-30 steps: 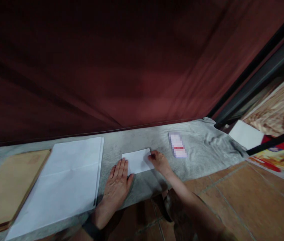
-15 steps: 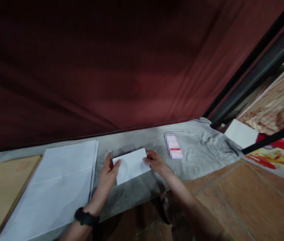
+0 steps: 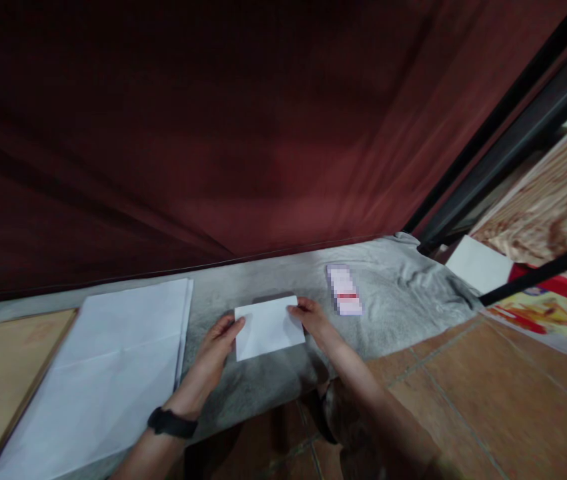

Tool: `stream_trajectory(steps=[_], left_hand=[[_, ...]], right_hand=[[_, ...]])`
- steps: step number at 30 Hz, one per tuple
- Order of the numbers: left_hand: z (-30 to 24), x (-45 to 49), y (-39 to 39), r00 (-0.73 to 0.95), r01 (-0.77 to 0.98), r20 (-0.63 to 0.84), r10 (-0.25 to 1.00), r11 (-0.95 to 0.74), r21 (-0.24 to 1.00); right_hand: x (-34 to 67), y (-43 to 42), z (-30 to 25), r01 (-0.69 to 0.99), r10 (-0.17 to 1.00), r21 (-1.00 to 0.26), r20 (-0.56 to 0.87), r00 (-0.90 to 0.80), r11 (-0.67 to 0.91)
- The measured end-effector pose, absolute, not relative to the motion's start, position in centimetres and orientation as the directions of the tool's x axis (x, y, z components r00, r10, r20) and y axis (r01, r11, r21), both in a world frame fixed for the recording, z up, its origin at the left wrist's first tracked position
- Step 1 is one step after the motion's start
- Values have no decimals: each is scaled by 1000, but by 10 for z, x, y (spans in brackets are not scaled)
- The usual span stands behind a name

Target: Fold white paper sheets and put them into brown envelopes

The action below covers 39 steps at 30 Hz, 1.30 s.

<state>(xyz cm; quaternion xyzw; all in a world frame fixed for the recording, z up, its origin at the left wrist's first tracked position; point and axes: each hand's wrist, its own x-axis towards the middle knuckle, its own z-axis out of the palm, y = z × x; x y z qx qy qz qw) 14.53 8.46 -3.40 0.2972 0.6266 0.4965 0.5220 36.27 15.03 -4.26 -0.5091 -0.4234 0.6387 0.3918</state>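
A small white sheet of paper [image 3: 269, 328], perhaps folded, is held flat between my two hands above the grey cloth. My left hand [image 3: 220, 341] pinches its left edge, thumb on top. At the upper right corner, my right hand [image 3: 312, 318] grips it the same way, with the fingers underneath mostly hidden. To the right on the cloth lies a pale pink and lilac slip [image 3: 344, 290] with a red band, its details blurred out. Large white sheets [image 3: 118, 360] with a crease lie stacked to the left of my left hand.
Brown envelopes or folders [image 3: 8, 380] lie at the far left. The grey cloth [image 3: 388, 280] covers the narrow table, with a dark red curtain [image 3: 263, 167] behind. At right are a dark metal frame [image 3: 503, 147], a red and yellow printed package [image 3: 548, 310] and a tiled floor [image 3: 513, 393].
Both hands have shifted slightly right with the white paper, which now lies more level and less tilted. The slip and the stacked sheets rest as before.
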Motion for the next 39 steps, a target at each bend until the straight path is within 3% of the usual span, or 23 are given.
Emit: stream_trajectory(steps=[6,13,17,21,25,29,33,39], left_hand=[[-26,142,77,-59,-133,-432,900,422,897],[-27,138,78,-119,-93,-388,914,379,921],[-29,137,77,-122,-97,-383,916,373,923],[-28,136,74,-64,-61,-396,916,393,918],[-34,134,75,-81,7,-381,921,383,924],[-43,136,78,-82,83,-349,934,355,931],[-46,138,78,-108,169,-340,934,354,920],[-44,136,75,-125,333,-353,927,374,866]], right_hand=[[369,158,-43,-107,959,-953,-275,-74,-282],[368,149,-41,-55,930,-935,-341,-141,-351],[369,149,-47,57,910,-940,-339,-237,-336],[370,152,-55,320,955,-933,-233,-182,-166],[367,146,-56,600,996,-796,46,-70,79],[350,131,-53,700,917,-597,313,-246,392],[329,115,-61,706,816,-411,331,-474,577],[323,107,-78,753,786,-245,297,-542,611]])
